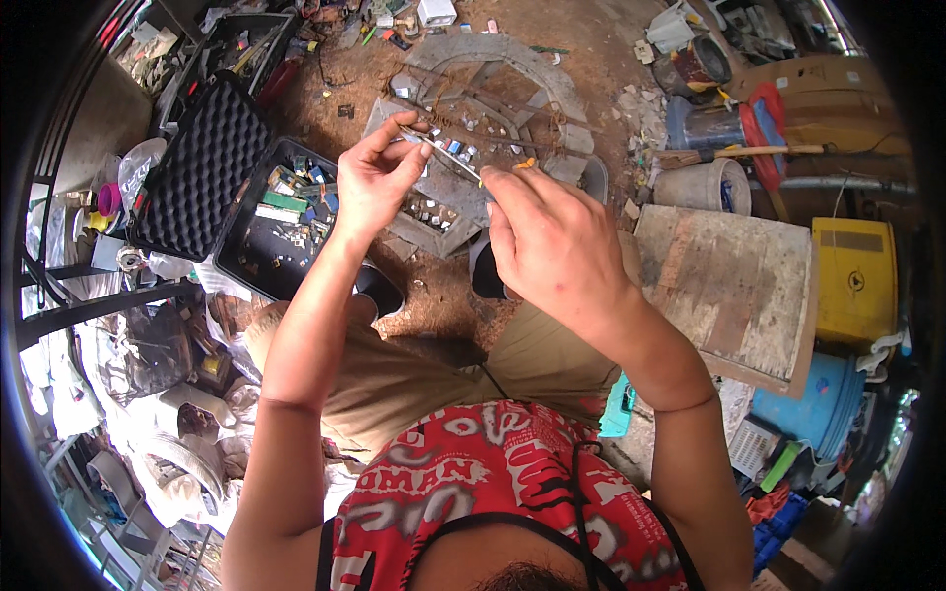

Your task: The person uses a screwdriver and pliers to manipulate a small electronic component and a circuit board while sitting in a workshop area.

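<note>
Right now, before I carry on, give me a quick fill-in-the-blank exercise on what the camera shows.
1. The thin rod reaches from the left hand to the ____.
2. The open black case with the bumpy foam lid lies on the person's ____ side.
3. The big box just right of the wooden board is ____ in colour.
4. The patterned shirt is mainly ____.

Missing words: right hand; left; yellow; red.

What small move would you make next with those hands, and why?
I'd perhaps firm the grip of the left hand on the thin rod: it runs across to the right hand in mid-air, above scattered small pieces, where a slip might lose it.
</note>
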The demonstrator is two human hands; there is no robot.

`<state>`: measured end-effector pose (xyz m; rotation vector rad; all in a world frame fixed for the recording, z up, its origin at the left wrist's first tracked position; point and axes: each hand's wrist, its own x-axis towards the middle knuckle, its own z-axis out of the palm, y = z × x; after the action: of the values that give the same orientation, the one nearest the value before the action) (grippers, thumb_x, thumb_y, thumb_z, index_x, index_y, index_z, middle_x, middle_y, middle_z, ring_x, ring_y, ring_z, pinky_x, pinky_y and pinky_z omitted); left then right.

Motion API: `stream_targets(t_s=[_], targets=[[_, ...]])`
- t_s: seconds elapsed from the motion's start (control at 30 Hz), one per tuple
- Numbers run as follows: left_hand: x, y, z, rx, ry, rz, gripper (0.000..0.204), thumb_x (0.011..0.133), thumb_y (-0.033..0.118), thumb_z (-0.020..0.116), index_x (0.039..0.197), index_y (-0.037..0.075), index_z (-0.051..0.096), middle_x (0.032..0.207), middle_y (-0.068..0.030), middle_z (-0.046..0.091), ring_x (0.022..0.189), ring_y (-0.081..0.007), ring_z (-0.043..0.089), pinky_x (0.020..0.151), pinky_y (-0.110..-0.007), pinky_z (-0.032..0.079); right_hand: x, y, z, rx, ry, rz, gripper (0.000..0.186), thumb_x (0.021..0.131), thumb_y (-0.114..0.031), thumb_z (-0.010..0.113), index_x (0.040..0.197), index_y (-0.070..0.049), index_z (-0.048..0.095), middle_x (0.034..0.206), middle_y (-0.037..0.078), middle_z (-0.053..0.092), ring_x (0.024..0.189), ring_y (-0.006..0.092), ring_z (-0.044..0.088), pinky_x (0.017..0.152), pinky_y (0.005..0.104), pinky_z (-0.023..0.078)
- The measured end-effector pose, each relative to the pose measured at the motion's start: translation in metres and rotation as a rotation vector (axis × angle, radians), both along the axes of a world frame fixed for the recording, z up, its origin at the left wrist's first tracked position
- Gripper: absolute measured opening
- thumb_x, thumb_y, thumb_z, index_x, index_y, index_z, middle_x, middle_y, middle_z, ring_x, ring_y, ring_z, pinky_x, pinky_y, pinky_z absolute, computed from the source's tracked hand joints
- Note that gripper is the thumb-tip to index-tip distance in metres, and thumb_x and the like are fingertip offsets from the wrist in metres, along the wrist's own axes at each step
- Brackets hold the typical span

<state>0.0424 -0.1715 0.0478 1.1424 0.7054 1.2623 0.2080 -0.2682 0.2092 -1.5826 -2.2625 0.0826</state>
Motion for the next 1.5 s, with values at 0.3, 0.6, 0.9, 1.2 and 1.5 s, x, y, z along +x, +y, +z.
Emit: stream_targets(t_s=[0.3,0.6,0.9,1.2,1.5], targets=[[-0.005,-0.002,0.011,-0.258,-0.340,-0.071,0.046,0.098,0.022,0.059,0.137,0.000,0.049,0.122,-0.0154,0.064,0.111,-0.0215,0.064,0.094,-0.031,0.053,0.001,-0.001,-0.024,0.177,0.077,0.045,0.031,0.080,-0.007,0.064,0.111,-0.007,0.064,0.089,0.009,0.062,0.077,0.0271,0.065,0.065,0.0363,0.055],[-0.002,0.000,0.004,-0.212,-0.172,-0.091,0.047,0.098,0.016,0.059,0.138,-0.005,0.045,0.119,-0.0128,0.065,0.107,-0.0178,0.064,0.096,-0.030,0.052,0.006,0.000,-0.019,0.011,-0.051,0.003,0.035,0.083,-0.007,0.063,0.117,-0.008,0.066,0.082,0.010,0.060,0.067,0.0296,0.063,0.060,0.0391,0.054],[0.005,-0.003,-0.001,-0.273,-0.128,-0.078,0.042,0.099,0.010,0.055,0.137,-0.006,0.045,0.119,-0.0127,0.065,0.104,-0.0161,0.065,0.096,-0.029,0.051,0.015,0.032,-0.003,-0.031,-0.121,0.058,0.021,0.082,-0.012,0.060,0.098,-0.006,0.071,0.072,0.014,0.064,0.063,0.0324,0.068,0.058,0.0431,0.056],[-0.001,-0.008,0.009,-0.259,-0.370,-0.116,0.043,0.100,0.013,0.053,0.140,-0.002,0.044,0.126,-0.0166,0.061,0.104,-0.0171,0.066,0.094,-0.031,0.053,0.014,0.026,0.014,-0.004,-0.132,0.098,0.030,0.082,-0.012,0.061,0.111,-0.006,0.068,0.078,0.012,0.062,0.065,0.0303,0.067,0.057,0.0406,0.055],[-0.004,-0.002,0.002,-0.280,-0.526,-0.182,0.053,0.101,0.028,0.045,0.141,-0.006,0.039,0.130,-0.0210,0.057,0.109,-0.0216,0.064,0.098,-0.036,0.052,0.007,0.017,-0.006,-0.014,-0.156,0.027,0.031,0.085,-0.011,0.063,0.115,-0.008,0.067,0.081,0.009,0.059,0.066,0.0297,0.064,0.060,0.0400,0.054]])
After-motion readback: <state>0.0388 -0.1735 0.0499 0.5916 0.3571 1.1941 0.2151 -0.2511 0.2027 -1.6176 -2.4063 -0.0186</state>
